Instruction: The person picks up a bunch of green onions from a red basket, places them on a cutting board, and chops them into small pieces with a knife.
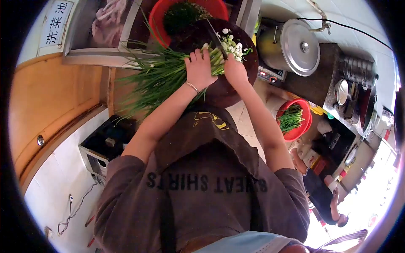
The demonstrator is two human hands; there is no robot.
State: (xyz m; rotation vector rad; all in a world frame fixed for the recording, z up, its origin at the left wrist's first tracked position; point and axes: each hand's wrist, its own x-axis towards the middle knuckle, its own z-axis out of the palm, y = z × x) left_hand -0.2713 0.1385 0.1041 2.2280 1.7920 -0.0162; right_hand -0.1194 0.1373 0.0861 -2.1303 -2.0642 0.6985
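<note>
My left hand [199, 69] presses down on a thick bunch of green onions [168, 71], fingers curled over the stalks close to their white ends. Their long green leaves fan out to the left, past the edge of the dark round chopping board [247, 36]. In my right hand [235, 71] is the handle of a knife [216, 39], its blade lying across the stalks just right of my left fingers. Chopped white pieces [236, 45] are scattered on the board to the right of the blade.
Behind the board a red basin [158, 19] holds chopped greens. Another red basin [301, 133] with green onions stands low on the right. A large lidded pot [295, 47] is on a stove at the back right. Another person [320, 194] is at the far right.
</note>
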